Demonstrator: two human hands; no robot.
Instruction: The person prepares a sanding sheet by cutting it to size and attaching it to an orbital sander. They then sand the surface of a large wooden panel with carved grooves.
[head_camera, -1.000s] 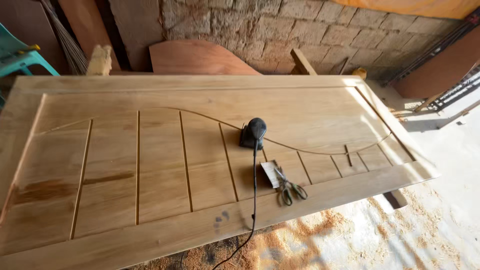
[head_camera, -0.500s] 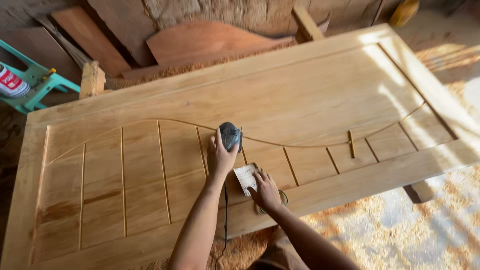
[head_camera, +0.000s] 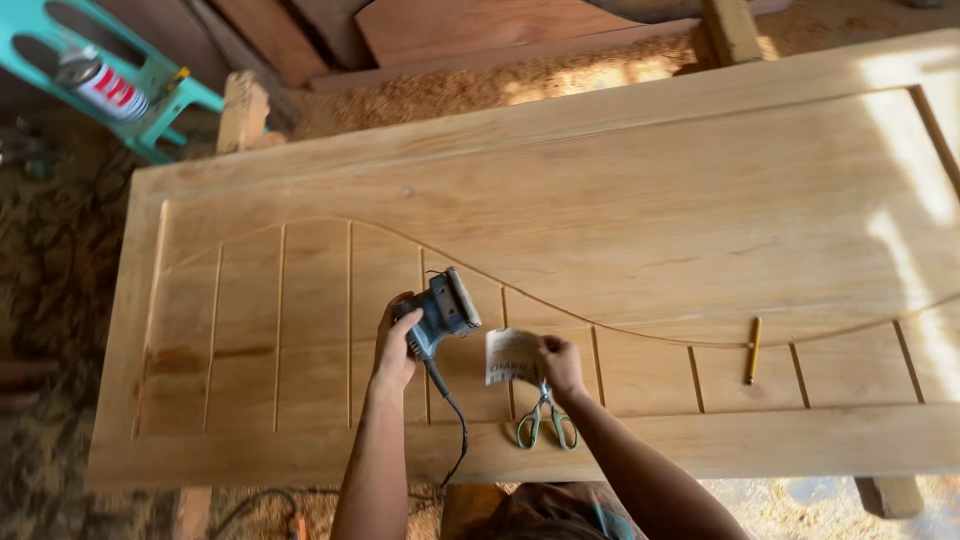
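nearest us, green-handled scissors (head_camera: 545, 422) lie untouched on the wooden door (head_camera: 640, 200). just above them our right hand (head_camera: 558, 366) pinches a sheet of sandpaper (head_camera: 510, 356), and our left hand (head_camera: 396, 343) grips the blue sander (head_camera: 442, 308), tilted up off the wood so its pad faces the sheet. we judge the paper is not yet fitted and the sanding is yet to start. farther right lies a pencil (head_camera: 753, 350); beyond the door, a teal stool (head_camera: 150, 100).
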